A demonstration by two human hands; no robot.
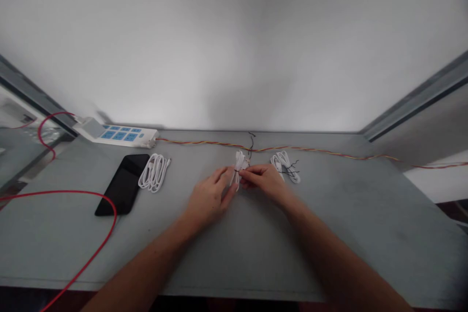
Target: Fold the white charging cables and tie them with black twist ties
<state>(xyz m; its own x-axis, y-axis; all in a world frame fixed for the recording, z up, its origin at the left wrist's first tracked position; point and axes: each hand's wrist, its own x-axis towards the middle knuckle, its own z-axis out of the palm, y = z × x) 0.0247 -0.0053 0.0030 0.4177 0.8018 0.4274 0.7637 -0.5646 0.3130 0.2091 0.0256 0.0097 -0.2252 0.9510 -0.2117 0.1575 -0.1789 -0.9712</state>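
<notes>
At the middle of the table a white cable bundle (239,160) is between my two hands. My left hand (209,196) is closed around its left side, fingers and thumb at its edge. From the right, my right hand (265,179) pinches a dark twist tie (237,170) that crosses the bundle's middle. Part of the bundle is hidden behind my fingers. Just beyond my right hand lies another coiled white cable (281,160) with dark ties (290,171) over it. A third coil of white cable (154,173) rests to the left, beside a black phone (122,185).
A white power strip (144,137) with blue sockets and a plugged-in adapter (93,127) stands at the back left. Its twisted red-yellow wire (318,151) runs along the back, with a loose dark tie (251,141) across it. A red cable (84,192) loops over the phone.
</notes>
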